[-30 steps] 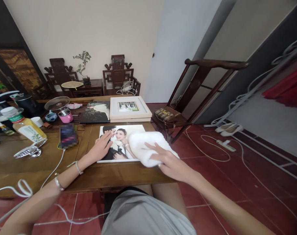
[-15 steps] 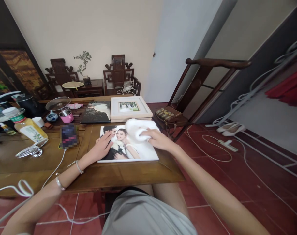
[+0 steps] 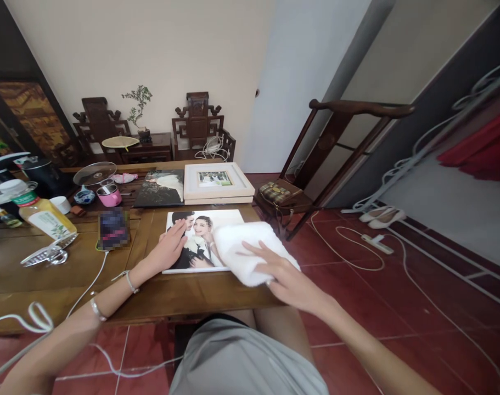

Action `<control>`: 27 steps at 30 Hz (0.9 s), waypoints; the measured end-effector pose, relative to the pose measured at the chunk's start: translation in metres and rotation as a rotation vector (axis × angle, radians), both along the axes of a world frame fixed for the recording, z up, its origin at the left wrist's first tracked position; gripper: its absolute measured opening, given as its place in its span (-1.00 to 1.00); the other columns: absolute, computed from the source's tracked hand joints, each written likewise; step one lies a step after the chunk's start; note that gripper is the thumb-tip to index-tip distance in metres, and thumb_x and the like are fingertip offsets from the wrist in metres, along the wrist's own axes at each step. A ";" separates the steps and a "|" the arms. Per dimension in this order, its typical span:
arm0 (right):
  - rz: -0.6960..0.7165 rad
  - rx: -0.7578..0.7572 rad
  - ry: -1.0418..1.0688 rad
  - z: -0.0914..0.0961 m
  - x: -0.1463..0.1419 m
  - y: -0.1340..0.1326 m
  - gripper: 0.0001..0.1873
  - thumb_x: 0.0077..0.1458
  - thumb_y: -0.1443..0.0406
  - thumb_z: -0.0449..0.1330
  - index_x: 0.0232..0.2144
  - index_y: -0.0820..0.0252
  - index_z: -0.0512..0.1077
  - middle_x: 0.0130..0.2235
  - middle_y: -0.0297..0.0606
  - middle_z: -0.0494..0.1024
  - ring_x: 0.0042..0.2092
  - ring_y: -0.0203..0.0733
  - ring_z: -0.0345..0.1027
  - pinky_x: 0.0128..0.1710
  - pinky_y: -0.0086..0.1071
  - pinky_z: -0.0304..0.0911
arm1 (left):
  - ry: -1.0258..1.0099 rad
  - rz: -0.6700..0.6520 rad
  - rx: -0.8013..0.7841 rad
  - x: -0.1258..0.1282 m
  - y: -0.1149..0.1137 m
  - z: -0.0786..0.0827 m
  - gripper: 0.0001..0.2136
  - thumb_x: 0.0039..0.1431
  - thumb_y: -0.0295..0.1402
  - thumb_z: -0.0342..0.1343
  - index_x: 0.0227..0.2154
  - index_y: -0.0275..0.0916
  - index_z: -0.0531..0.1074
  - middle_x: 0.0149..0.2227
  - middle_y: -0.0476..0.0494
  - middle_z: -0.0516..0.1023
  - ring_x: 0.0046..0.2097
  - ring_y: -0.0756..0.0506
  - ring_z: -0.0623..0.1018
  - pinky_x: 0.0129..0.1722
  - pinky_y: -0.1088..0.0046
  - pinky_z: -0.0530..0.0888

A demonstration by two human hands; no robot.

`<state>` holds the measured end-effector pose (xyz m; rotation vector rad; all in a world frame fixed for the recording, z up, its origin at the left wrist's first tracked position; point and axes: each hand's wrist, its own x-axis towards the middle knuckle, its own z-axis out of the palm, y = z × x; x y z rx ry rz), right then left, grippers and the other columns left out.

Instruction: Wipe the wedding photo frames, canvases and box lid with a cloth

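Note:
A photo panel [image 3: 206, 255] with a printed portrait of two people lies flat on the wooden table near its front edge. My left hand [image 3: 173, 247] rests on its left side, fingers stretched out over the print. In my right hand [image 3: 280, 274] is a folded white towel [image 3: 241, 247], gripped from above with the fingers sunk into it. The towel covers the panel's right part and hangs past its right and front edges. My right thumb is mostly hidden.
Behind the panel lie a pale picture frame [image 3: 219, 190] and a dark photo panel [image 3: 159, 189]. Leftward are a pink cup [image 3: 110, 195], a bottle [image 3: 44, 214], a clear hair claw [image 3: 50, 252] and a blurred-out device [image 3: 113, 230] on a white cable. A chair [image 3: 327, 142] stands right.
My right hand has brought the towel toward me and right, from the panel's upper right to its lower right edge. The towel looks flatter. My left hand stays on the panel.

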<state>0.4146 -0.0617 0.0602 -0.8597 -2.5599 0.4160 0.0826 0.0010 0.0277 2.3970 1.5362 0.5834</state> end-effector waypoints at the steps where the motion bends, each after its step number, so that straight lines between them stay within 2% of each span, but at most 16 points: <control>1: 0.011 -0.006 -0.009 0.002 0.002 -0.012 -0.45 -0.32 0.56 -0.07 -0.29 0.13 0.51 0.24 -0.23 0.30 0.36 -0.05 -0.13 0.33 0.13 -0.24 | -0.002 -0.001 0.007 0.000 0.000 -0.001 -0.51 0.37 -0.24 -0.29 0.28 -0.33 0.11 0.36 -0.30 0.07 0.38 -0.17 0.04 0.30 0.11 0.10; 4: 0.045 -0.040 -0.034 0.007 0.004 -0.032 -0.44 -0.32 0.57 -0.07 -0.31 0.09 0.51 0.23 -0.30 0.31 0.35 -0.06 -0.12 0.34 0.11 -0.25 | 0.000 -0.007 0.020 -0.001 0.000 -0.002 -0.53 0.37 -0.27 -0.28 0.28 -0.29 0.11 0.36 -0.28 0.09 0.38 -0.17 0.04 0.30 0.10 0.11; 7: 0.062 -0.071 -0.023 0.011 0.004 -0.023 -0.44 -0.32 0.56 -0.07 -0.31 0.11 0.52 0.24 -0.27 0.30 0.34 -0.05 -0.08 0.33 0.08 -0.21 | 0.011 -0.012 0.020 -0.001 0.000 -0.002 -0.53 0.36 -0.28 -0.26 0.28 -0.28 0.12 0.35 -0.29 0.09 0.38 -0.18 0.05 0.30 0.10 0.11; 12: -0.003 -0.071 0.015 0.008 -0.006 0.038 -0.44 -0.25 0.53 -0.05 -0.22 0.16 0.53 0.22 -0.14 0.33 0.32 -0.01 0.02 0.30 0.09 -0.12 | 0.018 -0.023 0.025 -0.002 0.002 -0.001 -0.54 0.36 -0.29 -0.24 0.28 -0.22 0.11 0.36 -0.25 0.09 0.37 -0.17 0.07 0.30 0.10 0.11; 16: -0.023 -0.021 0.028 0.002 -0.027 0.096 -0.37 -0.22 0.54 -0.05 -0.10 0.11 0.50 0.12 -0.18 0.47 0.30 0.00 0.05 0.28 0.17 -0.16 | 0.034 -0.021 0.011 -0.002 0.003 0.000 -0.54 0.36 -0.31 -0.24 0.28 -0.23 0.11 0.36 -0.25 0.09 0.38 -0.19 0.06 0.29 0.08 0.11; 19: -0.110 0.039 -0.047 0.000 -0.045 0.117 -0.38 -0.17 0.56 -0.04 -0.05 0.19 0.48 0.16 -0.07 0.41 0.32 0.07 -0.01 0.26 0.24 -0.18 | 0.038 -0.025 0.003 -0.002 0.002 0.001 -0.53 0.36 -0.30 -0.25 0.28 -0.27 0.12 0.36 -0.28 0.08 0.37 -0.19 0.06 0.29 0.09 0.12; 21: -0.127 0.069 -0.099 0.000 -0.054 0.115 -0.39 -0.16 0.58 -0.03 -0.05 0.23 0.48 0.22 0.00 0.33 0.34 0.09 -0.09 0.26 0.25 -0.22 | 0.032 -0.017 0.002 -0.002 0.001 0.001 -0.53 0.36 -0.30 -0.26 0.28 -0.29 0.11 0.36 -0.29 0.06 0.38 -0.20 0.05 0.29 0.10 0.12; 23: -0.096 0.085 -0.125 0.001 -0.056 0.101 -0.38 -0.19 0.61 -0.04 -0.08 0.22 0.49 0.25 -0.03 0.28 0.36 0.08 -0.14 0.26 0.26 -0.23 | 0.022 -0.005 0.010 -0.002 0.001 0.000 -0.52 0.37 -0.29 -0.27 0.29 -0.27 0.08 0.37 -0.28 0.05 0.38 -0.20 0.05 0.29 0.10 0.13; 27: -0.005 0.070 -0.154 0.005 -0.048 0.050 -0.37 -0.25 0.62 -0.03 -0.14 0.16 0.51 0.28 -0.13 0.24 0.37 0.08 -0.21 0.25 0.29 -0.25 | 0.016 -0.014 0.030 -0.003 0.001 -0.003 -0.53 0.37 -0.30 -0.27 0.30 -0.22 0.08 0.36 -0.24 0.08 0.37 -0.18 0.06 0.29 0.12 0.13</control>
